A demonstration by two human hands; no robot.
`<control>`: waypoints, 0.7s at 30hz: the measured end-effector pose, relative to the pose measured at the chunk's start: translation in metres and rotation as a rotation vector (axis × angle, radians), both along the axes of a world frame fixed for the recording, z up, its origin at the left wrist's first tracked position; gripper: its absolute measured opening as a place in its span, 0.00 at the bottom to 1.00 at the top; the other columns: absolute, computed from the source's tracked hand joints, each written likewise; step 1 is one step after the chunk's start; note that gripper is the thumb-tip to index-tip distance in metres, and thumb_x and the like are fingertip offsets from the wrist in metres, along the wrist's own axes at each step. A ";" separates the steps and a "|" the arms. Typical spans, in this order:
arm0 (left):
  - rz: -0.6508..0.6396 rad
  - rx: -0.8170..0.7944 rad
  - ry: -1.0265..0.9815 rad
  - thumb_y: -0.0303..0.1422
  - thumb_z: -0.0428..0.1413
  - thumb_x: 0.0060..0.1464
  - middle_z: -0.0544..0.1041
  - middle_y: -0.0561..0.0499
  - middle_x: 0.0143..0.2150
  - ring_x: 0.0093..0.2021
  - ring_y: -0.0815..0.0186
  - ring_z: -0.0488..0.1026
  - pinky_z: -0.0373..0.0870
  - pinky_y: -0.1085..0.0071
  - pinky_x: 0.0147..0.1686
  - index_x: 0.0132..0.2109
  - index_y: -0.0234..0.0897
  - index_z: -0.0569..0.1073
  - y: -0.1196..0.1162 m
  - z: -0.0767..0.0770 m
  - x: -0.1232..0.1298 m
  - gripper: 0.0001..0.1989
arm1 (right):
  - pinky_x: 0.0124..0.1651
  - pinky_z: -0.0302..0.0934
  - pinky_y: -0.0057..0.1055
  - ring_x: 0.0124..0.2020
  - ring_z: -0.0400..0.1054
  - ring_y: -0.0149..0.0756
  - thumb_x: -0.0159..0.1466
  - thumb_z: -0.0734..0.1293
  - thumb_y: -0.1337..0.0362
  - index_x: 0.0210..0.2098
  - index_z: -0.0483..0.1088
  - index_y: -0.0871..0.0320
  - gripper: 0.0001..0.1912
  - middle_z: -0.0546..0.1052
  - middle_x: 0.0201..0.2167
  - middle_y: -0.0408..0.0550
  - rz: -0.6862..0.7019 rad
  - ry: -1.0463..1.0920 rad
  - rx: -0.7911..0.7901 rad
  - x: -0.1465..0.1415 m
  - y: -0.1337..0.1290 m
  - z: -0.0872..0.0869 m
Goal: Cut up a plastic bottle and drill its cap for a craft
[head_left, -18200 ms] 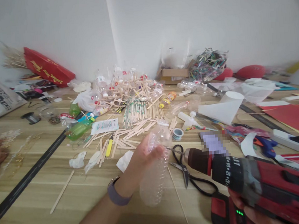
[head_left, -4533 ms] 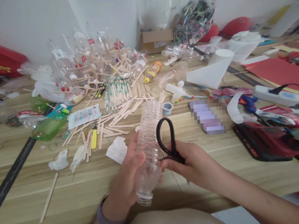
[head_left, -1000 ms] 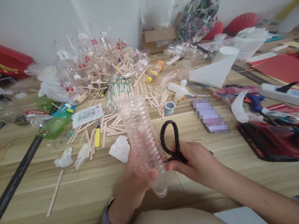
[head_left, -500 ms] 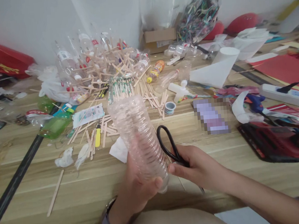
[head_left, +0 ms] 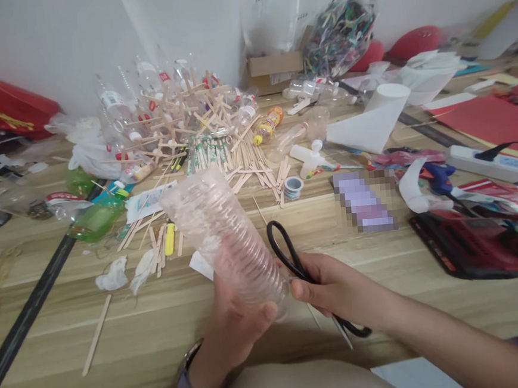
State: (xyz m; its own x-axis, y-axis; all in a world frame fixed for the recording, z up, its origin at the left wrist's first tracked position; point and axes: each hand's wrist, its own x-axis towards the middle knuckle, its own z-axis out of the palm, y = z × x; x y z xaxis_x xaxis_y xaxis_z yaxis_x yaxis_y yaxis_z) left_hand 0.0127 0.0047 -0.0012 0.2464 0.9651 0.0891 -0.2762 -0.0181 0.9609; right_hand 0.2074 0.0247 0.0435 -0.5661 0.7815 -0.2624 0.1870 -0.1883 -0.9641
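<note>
My left hand [head_left: 244, 315] is wrapped round a clear ribbed plastic bottle [head_left: 226, 238], holding it tilted up and to the left above the table. Close to the bottle's lower right end, my right hand [head_left: 333, 284] grips a pair of black-handled scissors [head_left: 285, 248]. One handle loop rises above the fingers; the other loop and a metal tip show below them. Thumb and fingertips of that hand meet at the bottle's near end, and whether they pinch its edge I cannot make out.
Behind the bottle lie wooden sticks [head_left: 251, 179], clear bottles [head_left: 115, 103] and a small spool [head_left: 293, 187]. A green bottle [head_left: 97, 218] lies left, by a black strip [head_left: 34, 304]. To the right are a blurred-out purple item [head_left: 362, 201], a power strip [head_left: 492, 163] and a red-black tool [head_left: 464, 246].
The bottle has tipped further to the left, its far end swinging left and slightly down. My right hand has turned the scissors, so the lower loop and metal tip now show.
</note>
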 end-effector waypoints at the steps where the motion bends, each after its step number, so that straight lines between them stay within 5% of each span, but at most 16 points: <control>1: -0.029 -0.007 -0.015 0.38 0.64 0.52 0.72 0.42 0.61 0.57 0.50 0.73 0.68 0.53 0.59 0.71 0.47 0.44 0.001 0.002 0.000 0.47 | 0.19 0.47 0.23 0.18 0.50 0.25 0.59 0.62 0.33 0.39 0.68 0.57 0.32 0.59 0.20 0.35 -0.002 -0.019 0.044 0.000 0.000 0.001; 8: -0.070 -0.005 -0.100 0.37 0.63 0.54 0.76 0.47 0.57 0.56 0.53 0.74 0.71 0.55 0.57 0.70 0.53 0.49 0.003 0.005 0.001 0.43 | 0.26 0.53 0.27 0.25 0.60 0.33 0.64 0.58 0.37 0.30 0.68 0.56 0.28 0.66 0.23 0.42 -0.151 -0.261 0.440 -0.002 0.001 -0.001; 15: -0.055 -0.077 -0.098 0.40 0.64 0.52 0.73 0.47 0.61 0.56 0.51 0.74 0.70 0.55 0.57 0.70 0.53 0.49 0.003 0.005 0.002 0.45 | 0.22 0.47 0.27 0.21 0.54 0.32 0.64 0.58 0.36 0.30 0.68 0.55 0.28 0.60 0.19 0.39 -0.206 -0.345 0.554 -0.002 -0.001 -0.005; 21: -0.077 -0.040 0.006 0.40 0.63 0.53 0.77 0.43 0.55 0.55 0.50 0.75 0.72 0.53 0.56 0.71 0.47 0.45 0.002 0.007 0.000 0.47 | 0.23 0.48 0.26 0.22 0.53 0.30 0.66 0.61 0.43 0.25 0.62 0.55 0.24 0.59 0.21 0.39 -0.144 -0.294 0.470 -0.001 0.000 -0.001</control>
